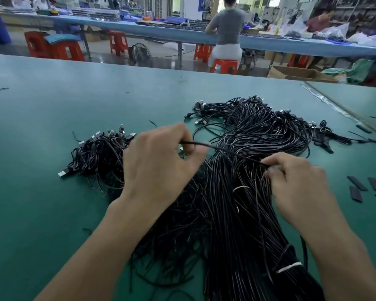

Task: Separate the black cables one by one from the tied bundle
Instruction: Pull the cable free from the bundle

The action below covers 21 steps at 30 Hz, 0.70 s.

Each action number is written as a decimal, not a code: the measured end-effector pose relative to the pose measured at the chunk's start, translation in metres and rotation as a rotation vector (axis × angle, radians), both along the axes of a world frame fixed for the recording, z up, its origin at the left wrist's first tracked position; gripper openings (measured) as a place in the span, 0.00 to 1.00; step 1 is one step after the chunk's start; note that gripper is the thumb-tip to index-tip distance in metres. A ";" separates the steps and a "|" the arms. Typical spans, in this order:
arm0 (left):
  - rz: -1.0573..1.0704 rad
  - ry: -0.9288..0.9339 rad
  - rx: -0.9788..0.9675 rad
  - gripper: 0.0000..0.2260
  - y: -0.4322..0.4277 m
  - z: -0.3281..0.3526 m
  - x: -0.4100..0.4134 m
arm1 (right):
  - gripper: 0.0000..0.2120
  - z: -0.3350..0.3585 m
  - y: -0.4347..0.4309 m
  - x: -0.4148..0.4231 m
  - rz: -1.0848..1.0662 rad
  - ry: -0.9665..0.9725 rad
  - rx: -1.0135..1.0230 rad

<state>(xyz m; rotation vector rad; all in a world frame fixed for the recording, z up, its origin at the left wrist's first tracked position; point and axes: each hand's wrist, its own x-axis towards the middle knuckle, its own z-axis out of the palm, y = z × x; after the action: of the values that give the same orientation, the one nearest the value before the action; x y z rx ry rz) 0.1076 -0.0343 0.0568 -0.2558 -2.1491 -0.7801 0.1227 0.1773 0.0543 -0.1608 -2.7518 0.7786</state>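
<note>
Tied bundle (237, 213): a thick sheaf of black cables running from the near edge of the view up the middle of the table, between the two forearms, and fanning out at its far end.
White tie (289, 267): wrapped round the bundle's near end, just left of the right forearm.
Single cable (226, 149): stretched in a shallow sag above the bundle, from one hand to the other.
Left hand (159, 161): back to the camera, fingers curled, pinching the single cable between thumb and fingers.
Right hand (297, 183): lower and to the right, fingertips pinched on the other part of the single cable, just over the bundle.
Plugs (201, 107): silver-tipped, clustered at the far spread of the bundle.
Loose pile (98, 153): a smaller heap of black cables left of the left hand; the left arm hides whether it touches the bundle.
Table (52, 105): green surface under everything.
Black strips (357, 183): short flat pieces scattered near the right edge.
Red stools (225, 66): beyond the table; a person in a grey top (228, 25) sits on one, back turned, at a long blue bench (117, 27).
</note>
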 end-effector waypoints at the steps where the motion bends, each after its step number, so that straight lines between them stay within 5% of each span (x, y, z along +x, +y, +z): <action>1: 0.032 -0.117 -0.121 0.16 0.001 0.000 0.002 | 0.12 0.000 0.001 0.000 0.022 -0.056 0.046; 4: 0.054 -0.334 -0.302 0.20 0.005 -0.006 0.004 | 0.14 0.003 -0.006 0.004 0.199 -0.219 0.117; 6: -0.010 -0.398 -0.314 0.21 0.006 -0.008 0.004 | 0.15 0.005 -0.014 0.005 0.340 -0.215 -0.024; 12: -0.180 -0.357 -0.238 0.21 0.007 -0.009 0.001 | 0.07 0.000 -0.022 0.000 0.476 0.090 -0.305; 15: -0.251 -0.422 -0.143 0.28 0.007 -0.007 0.001 | 0.06 0.004 -0.021 -0.001 0.461 0.235 -0.442; 21: -1.079 -0.891 0.286 0.22 0.016 0.004 0.013 | 0.09 0.005 -0.025 -0.001 0.459 0.267 -0.760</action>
<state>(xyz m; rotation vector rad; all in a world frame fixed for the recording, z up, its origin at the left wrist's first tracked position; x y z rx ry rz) 0.1201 -0.0184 0.0605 -1.1347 -2.5659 -2.0985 0.1216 0.1526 0.0590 0.4121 -2.1261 1.7864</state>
